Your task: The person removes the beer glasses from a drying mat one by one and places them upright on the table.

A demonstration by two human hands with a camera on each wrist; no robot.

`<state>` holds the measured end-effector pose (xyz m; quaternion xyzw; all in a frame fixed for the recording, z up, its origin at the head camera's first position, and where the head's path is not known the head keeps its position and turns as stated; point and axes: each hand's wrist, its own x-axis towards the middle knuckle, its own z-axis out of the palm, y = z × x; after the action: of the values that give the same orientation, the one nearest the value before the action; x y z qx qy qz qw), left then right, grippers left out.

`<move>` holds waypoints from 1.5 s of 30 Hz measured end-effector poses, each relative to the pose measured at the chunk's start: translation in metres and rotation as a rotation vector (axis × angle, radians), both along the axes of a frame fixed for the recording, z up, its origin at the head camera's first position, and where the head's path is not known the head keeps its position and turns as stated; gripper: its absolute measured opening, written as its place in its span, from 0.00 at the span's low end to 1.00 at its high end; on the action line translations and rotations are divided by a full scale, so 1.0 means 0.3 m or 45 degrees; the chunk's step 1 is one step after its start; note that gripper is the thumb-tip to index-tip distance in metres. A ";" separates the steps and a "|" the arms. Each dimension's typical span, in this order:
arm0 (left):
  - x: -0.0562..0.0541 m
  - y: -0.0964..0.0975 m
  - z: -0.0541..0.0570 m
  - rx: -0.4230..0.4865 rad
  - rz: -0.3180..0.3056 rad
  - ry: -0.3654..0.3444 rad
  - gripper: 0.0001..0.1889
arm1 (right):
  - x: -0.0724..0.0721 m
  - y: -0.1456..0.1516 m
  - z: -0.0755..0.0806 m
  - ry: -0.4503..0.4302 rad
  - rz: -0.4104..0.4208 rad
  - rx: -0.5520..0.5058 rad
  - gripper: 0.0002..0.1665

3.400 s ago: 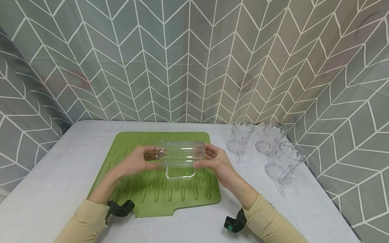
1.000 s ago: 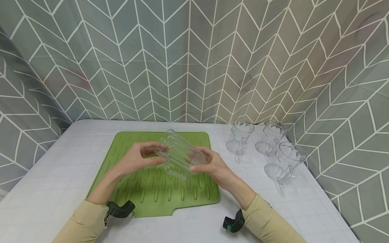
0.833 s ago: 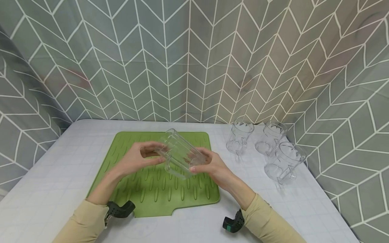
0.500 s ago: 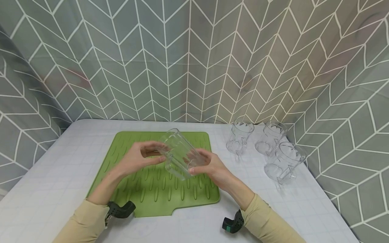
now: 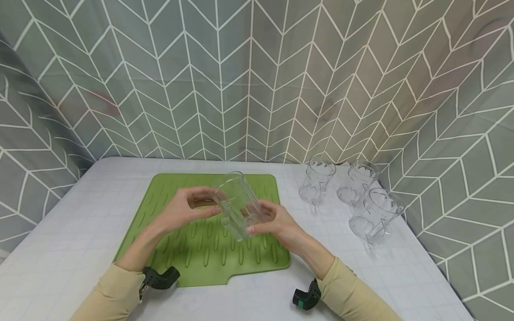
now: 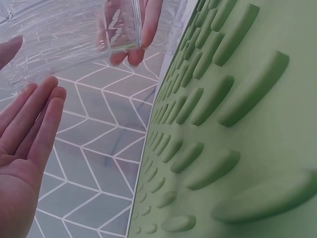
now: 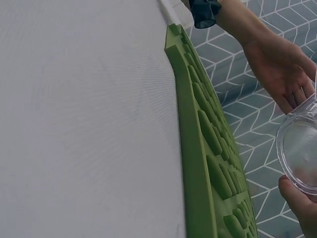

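A clear glass mug (image 5: 237, 203) is tilted above the green mat, its open rim up and to the left. My right hand (image 5: 277, 225) grips it near the base, thumb in front and fingers behind. In the right wrist view the mug's round base (image 7: 302, 148) shows beside the right thumb. My left hand (image 5: 186, 207) is at the rim end with fingers extended; in the left wrist view its straight fingers (image 6: 37, 116) are close to the glass, and whether they touch it is unclear. The mug's handle is hard to make out against the mat.
Under the hands lies a green ribbed drying mat (image 5: 209, 267) on a white-covered table (image 5: 64, 232). Three more clear glass mugs, a back-left mug (image 5: 317, 180), a back-right mug (image 5: 357, 183) and a nearer mug (image 5: 375, 216), stand at right. A patterned curtain (image 5: 249, 80) borders the table.
The mug has turned from lying sideways between both hands to a tilted stance, rim swinging up and its handle swinging downward out of clear view. My right hand has shifted slightly; the left has hardly moved lately.
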<state>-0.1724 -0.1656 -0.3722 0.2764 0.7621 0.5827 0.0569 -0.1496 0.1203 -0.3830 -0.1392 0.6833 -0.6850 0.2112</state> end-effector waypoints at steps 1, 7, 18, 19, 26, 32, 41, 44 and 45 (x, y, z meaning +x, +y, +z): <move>0.001 0.002 0.000 -0.002 0.000 0.001 0.19 | 0.000 -0.001 -0.003 0.005 0.010 0.001 0.46; 0.010 0.022 0.004 -0.033 -0.031 -0.009 0.22 | 0.001 -0.003 -0.009 0.031 0.043 0.013 0.45; 0.018 0.043 -0.010 -0.078 -0.048 0.018 0.24 | 0.000 -0.006 -0.012 0.078 0.061 0.050 0.43; 0.019 0.045 -0.011 -0.082 -0.049 0.015 0.25 | 0.000 -0.006 -0.012 0.083 0.062 0.053 0.42; 0.017 0.053 -0.023 -0.078 -0.068 0.023 0.26 | 0.004 -0.003 -0.011 0.059 0.068 0.052 0.43; 0.022 0.059 -0.020 -0.094 -0.029 -0.005 0.28 | 0.002 -0.004 -0.011 0.025 0.079 0.019 0.43; 0.031 0.075 -0.019 -0.109 -0.015 -0.055 0.30 | 0.005 -0.007 -0.015 0.090 0.067 0.021 0.42; 0.034 0.080 -0.020 -0.120 -0.014 -0.055 0.30 | 0.006 -0.008 -0.015 0.117 0.054 0.029 0.41; 0.035 0.081 -0.020 -0.121 -0.013 -0.053 0.30 | 0.007 -0.008 -0.014 0.119 0.044 0.030 0.41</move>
<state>-0.1620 -0.1412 -0.3783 0.2650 0.7861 0.5514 0.0888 -0.1475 0.1180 -0.3872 -0.1804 0.6979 -0.6658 0.1926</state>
